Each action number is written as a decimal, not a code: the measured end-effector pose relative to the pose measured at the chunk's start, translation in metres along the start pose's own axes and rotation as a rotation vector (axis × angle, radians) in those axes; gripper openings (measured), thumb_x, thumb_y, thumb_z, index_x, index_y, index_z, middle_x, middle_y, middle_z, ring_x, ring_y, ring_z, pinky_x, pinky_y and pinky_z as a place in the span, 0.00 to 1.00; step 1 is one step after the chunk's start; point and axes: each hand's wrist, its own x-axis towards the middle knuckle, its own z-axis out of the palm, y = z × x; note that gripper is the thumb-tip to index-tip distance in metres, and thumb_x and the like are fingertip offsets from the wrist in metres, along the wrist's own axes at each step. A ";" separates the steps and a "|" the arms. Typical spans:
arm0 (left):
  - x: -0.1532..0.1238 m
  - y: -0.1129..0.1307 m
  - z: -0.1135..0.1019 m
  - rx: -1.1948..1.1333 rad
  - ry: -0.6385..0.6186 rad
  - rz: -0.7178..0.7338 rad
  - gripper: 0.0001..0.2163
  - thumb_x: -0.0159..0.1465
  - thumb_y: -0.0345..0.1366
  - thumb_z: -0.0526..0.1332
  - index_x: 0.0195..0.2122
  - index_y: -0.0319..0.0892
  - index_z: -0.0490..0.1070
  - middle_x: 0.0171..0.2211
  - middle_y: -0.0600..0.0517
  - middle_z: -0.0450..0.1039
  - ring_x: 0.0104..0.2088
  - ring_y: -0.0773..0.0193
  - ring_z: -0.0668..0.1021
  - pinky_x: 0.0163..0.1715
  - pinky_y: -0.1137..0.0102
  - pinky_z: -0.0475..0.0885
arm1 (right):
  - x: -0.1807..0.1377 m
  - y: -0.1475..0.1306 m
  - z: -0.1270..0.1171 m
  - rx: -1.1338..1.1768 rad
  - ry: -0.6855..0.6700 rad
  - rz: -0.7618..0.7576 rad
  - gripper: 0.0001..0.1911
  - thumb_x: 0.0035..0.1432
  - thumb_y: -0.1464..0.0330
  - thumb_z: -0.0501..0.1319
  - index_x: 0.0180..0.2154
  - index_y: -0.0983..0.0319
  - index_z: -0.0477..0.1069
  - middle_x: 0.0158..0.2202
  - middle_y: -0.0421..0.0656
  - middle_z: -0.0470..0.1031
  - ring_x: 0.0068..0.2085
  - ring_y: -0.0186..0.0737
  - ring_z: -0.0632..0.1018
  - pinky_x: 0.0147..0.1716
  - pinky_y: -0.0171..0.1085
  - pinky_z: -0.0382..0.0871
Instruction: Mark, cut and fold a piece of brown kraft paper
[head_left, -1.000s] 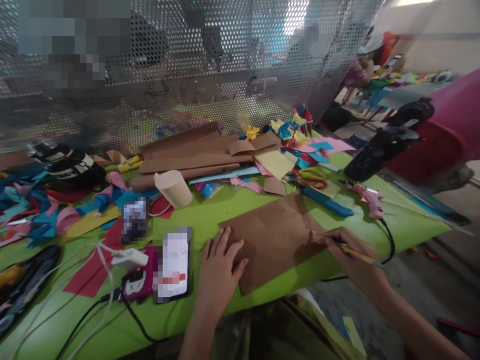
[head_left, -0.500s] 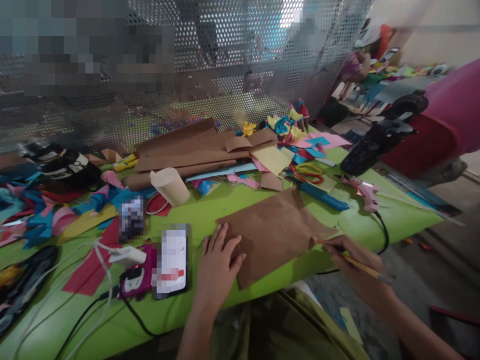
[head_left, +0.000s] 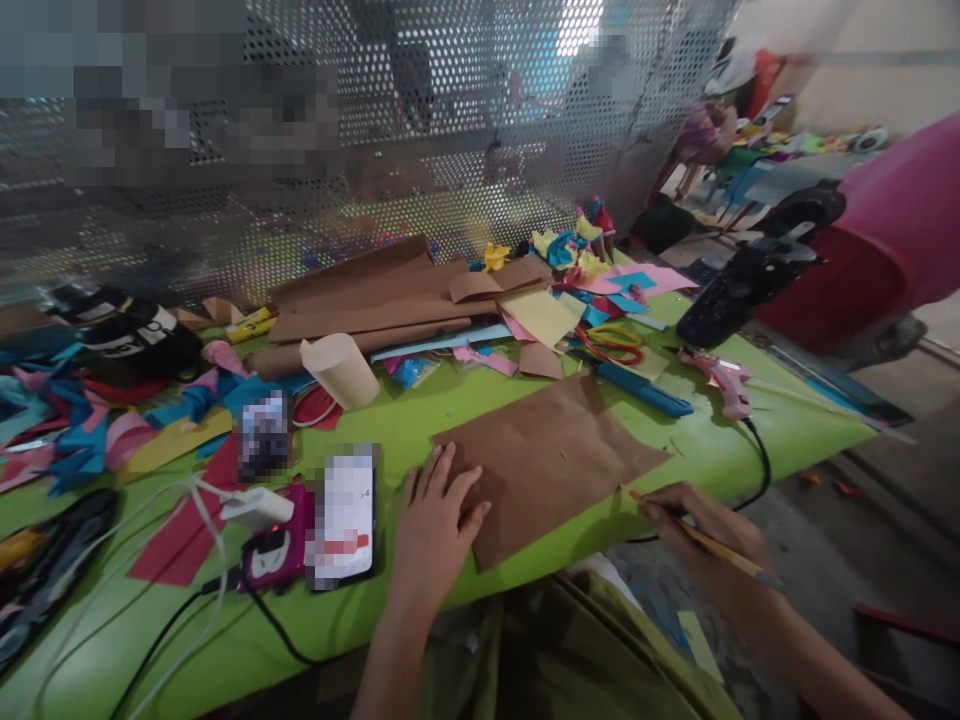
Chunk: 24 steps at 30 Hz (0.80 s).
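Note:
A sheet of brown paper lies flat on the green table in front of me. My left hand rests on its left edge, palm down with the fingers spread. In my right hand is a yellow pencil, gripped in a writing hold. Its tip points left and meets the paper near the lower right edge; whether it presses on the surface I cannot tell. Left of my left hand lies a phone with a lit screen.
Behind the sheet are a blue cutter, scissors, a pink glue gun and a paper tube. Brown paper lies farther back by the perforated metal panel. A power adapter with cables sits left. The green table's edge runs before me.
My right hand has shifted slightly down and toward me with the pencil, its tip nearer the sheet's lower edge. The left hand stays in place, and the view has moved slightly.

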 end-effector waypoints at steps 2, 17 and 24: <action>0.000 -0.001 0.001 -0.007 0.014 0.005 0.16 0.69 0.38 0.60 0.58 0.51 0.73 0.70 0.46 0.61 0.68 0.46 0.67 0.65 0.44 0.64 | -0.001 -0.002 0.000 0.002 -0.009 -0.003 0.07 0.64 0.61 0.58 0.34 0.52 0.74 0.28 0.39 0.80 0.26 0.44 0.79 0.27 0.39 0.71; -0.001 0.003 -0.003 -0.059 0.019 -0.032 0.14 0.68 0.38 0.63 0.55 0.50 0.75 0.70 0.45 0.61 0.69 0.48 0.65 0.65 0.47 0.64 | 0.047 -0.022 -0.017 0.196 0.229 -0.010 0.09 0.59 0.60 0.61 0.37 0.55 0.78 0.30 0.44 0.83 0.29 0.47 0.83 0.28 0.38 0.75; 0.008 0.013 -0.021 -0.074 0.132 -0.094 0.10 0.70 0.36 0.60 0.50 0.48 0.75 0.61 0.47 0.72 0.62 0.52 0.73 0.63 0.51 0.67 | 0.113 -0.018 -0.012 0.108 0.154 -0.299 0.09 0.66 0.62 0.58 0.38 0.57 0.76 0.38 0.47 0.83 0.39 0.47 0.83 0.40 0.39 0.73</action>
